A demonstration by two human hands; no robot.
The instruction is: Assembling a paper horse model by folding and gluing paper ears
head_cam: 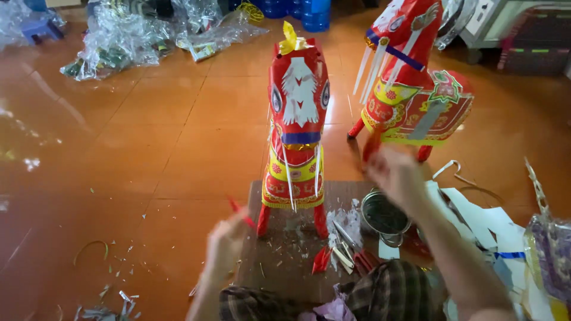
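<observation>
A red paper horse (297, 119) with a white face pattern, a yellow topknot and white streamers stands on a brown board (285, 267) in front of me. My left hand (226, 241) is blurred at the board's left edge, beside the horse's front leg. It seems to pinch a small red paper strip (241, 213). My right hand (395, 175) is raised and blurred to the right of the horse, above a small metal pot (383, 214). Whether its fingers hold anything is unclear. A folded red paper piece (322, 260) lies on the board.
A second red paper horse (416, 101) stands behind on the orange tiled floor. White paper sheets (482, 220) and a purple packet (550, 255) lie at the right. Crumpled clear plastic bags (119, 35) and blue containers (309, 12) sit at the back. Paper scraps (113, 297) litter the floor.
</observation>
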